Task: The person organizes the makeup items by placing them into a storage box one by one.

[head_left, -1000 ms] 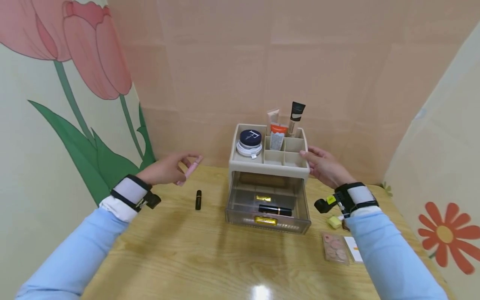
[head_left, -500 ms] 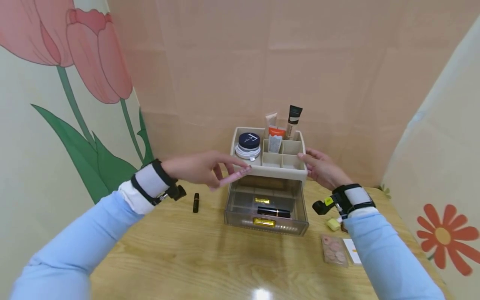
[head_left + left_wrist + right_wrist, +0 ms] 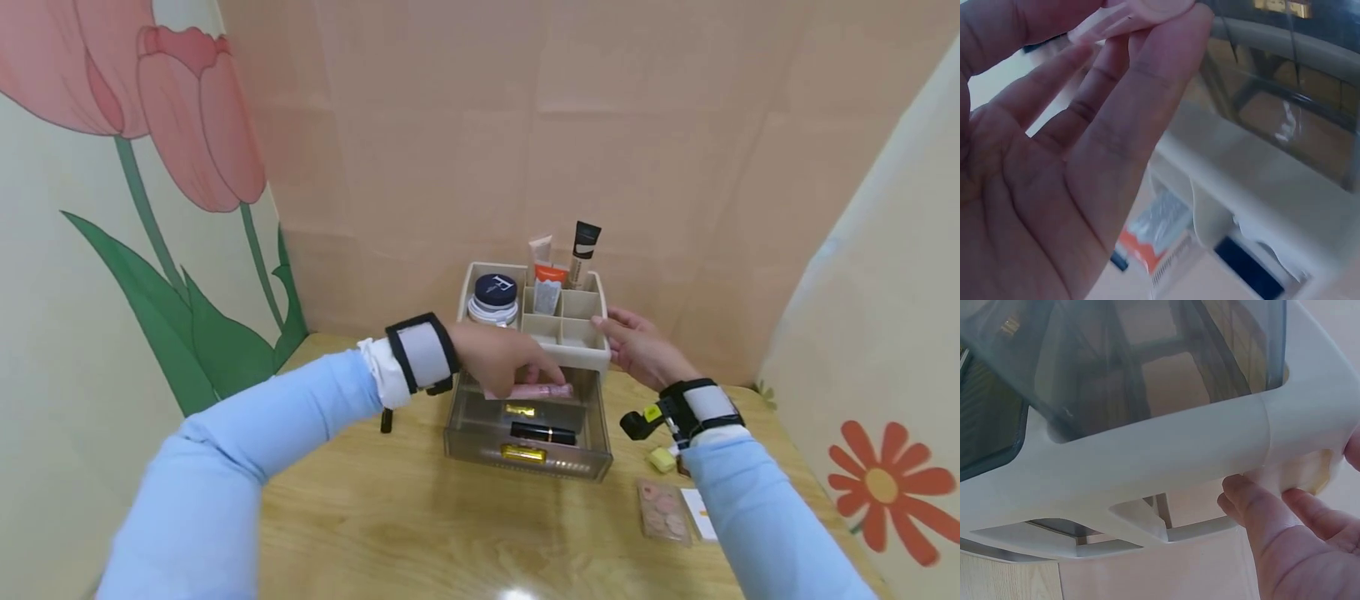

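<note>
My left hand (image 3: 504, 357) pinches a slim pink cosmetic tube (image 3: 534, 392) above the pulled-out lower drawer (image 3: 585, 463) of a makeup organizer (image 3: 551, 352). In the left wrist view the pink tube (image 3: 1110, 24) sits between thumb and fingers, partly cut off by the frame's top. A black tube with a gold band (image 3: 543, 433) lies in the smoky clear drawer. My right hand (image 3: 643, 354) grips the organizer's right side, thumb at the top rim. In the right wrist view, fingertips of the right hand (image 3: 1297, 534) touch the white side wall.
The organizer's top holds a dark-lidded compact (image 3: 496, 289), an orange-and-clear tube (image 3: 548, 289) and a black-capped tube (image 3: 583, 250). A black lipstick (image 3: 386, 420) stands left, partly behind the left arm. A palette (image 3: 663, 511), white card (image 3: 700, 514) and yellow item (image 3: 662, 459) lie right.
My left hand has carried the pink tube rightward from beside the organizer to over the drawer. The right hand keeps its hold on the organizer's side.
</note>
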A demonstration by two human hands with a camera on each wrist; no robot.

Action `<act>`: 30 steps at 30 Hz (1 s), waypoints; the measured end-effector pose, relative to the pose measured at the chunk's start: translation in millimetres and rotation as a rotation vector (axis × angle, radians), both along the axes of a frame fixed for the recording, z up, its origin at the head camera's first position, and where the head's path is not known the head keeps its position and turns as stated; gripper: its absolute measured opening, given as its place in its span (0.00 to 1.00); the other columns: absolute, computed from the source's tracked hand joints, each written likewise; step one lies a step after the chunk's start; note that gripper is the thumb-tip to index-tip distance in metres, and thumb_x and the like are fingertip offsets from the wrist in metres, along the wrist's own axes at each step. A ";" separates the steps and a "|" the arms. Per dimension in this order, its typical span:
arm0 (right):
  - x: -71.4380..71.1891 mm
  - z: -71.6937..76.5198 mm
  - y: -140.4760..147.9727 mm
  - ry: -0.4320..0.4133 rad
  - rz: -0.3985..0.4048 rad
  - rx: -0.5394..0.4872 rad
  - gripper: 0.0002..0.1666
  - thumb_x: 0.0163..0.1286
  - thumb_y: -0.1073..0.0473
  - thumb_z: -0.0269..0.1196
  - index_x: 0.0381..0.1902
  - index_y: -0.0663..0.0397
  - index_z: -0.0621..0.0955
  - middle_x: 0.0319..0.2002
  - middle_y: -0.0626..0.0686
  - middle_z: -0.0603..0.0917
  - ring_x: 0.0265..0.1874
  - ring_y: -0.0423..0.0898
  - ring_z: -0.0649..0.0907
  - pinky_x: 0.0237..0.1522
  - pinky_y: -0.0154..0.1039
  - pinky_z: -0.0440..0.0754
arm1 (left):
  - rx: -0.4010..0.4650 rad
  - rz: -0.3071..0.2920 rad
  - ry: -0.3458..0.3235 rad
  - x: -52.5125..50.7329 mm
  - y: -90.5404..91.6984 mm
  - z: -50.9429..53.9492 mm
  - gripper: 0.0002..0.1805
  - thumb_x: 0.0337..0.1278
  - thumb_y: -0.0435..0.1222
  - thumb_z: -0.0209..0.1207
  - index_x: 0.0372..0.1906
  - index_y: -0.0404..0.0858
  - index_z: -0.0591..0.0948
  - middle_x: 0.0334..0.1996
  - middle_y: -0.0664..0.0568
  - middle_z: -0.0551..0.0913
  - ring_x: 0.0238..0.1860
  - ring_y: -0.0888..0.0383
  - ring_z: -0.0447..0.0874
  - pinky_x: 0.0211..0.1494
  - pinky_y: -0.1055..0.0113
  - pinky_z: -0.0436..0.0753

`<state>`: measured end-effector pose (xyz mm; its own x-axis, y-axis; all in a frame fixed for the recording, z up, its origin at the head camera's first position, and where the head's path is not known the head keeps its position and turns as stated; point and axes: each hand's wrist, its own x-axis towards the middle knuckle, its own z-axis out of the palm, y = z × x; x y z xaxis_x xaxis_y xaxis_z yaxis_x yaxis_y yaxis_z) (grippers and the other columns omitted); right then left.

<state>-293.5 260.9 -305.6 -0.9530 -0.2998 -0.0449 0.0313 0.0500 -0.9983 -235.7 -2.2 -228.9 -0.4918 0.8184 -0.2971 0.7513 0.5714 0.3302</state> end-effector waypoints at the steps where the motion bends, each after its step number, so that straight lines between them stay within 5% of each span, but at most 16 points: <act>1: 0.6 0.2 -0.2 0.003 0.000 0.005 0.43 0.76 0.48 0.53 0.77 0.59 0.46 0.70 0.67 0.56 0.51 0.44 0.78 0.53 0.38 0.79 | -0.013 -0.014 0.011 -1.5 5.1 -2.6 0.42 0.43 0.15 0.54 0.67 0.48 0.74 0.34 0.52 0.77 0.30 0.61 0.73 0.27 0.73 0.76; 14: 2.4 3.2 -3.2 -0.007 0.002 0.010 0.44 0.76 0.47 0.53 0.77 0.56 0.46 0.72 0.64 0.56 0.62 0.54 0.70 0.55 0.39 0.78 | -0.107 -0.184 0.193 -11.7 42.5 -35.5 0.28 0.58 0.22 0.54 0.64 0.43 0.77 0.31 0.53 0.79 0.27 0.64 0.74 0.27 0.75 0.75; 22: 0.4 3.3 -6.8 0.000 0.002 0.029 0.40 0.78 0.49 0.50 0.77 0.57 0.47 0.71 0.65 0.56 0.63 0.56 0.69 0.53 0.40 0.79 | -0.085 -0.154 0.222 -17.1 40.8 -48.9 0.30 0.55 0.20 0.54 0.64 0.43 0.77 0.35 0.51 0.81 0.26 0.64 0.76 0.26 0.76 0.77; 30: -2.1 4.1 -6.2 -0.012 -0.010 0.028 0.41 0.77 0.48 0.51 0.77 0.55 0.48 0.71 0.63 0.58 0.60 0.54 0.72 0.53 0.41 0.79 | -0.119 -0.218 0.326 -17.6 44.1 -52.9 0.28 0.59 0.24 0.56 0.65 0.43 0.75 0.56 0.55 0.80 0.48 0.62 0.77 0.52 0.76 0.73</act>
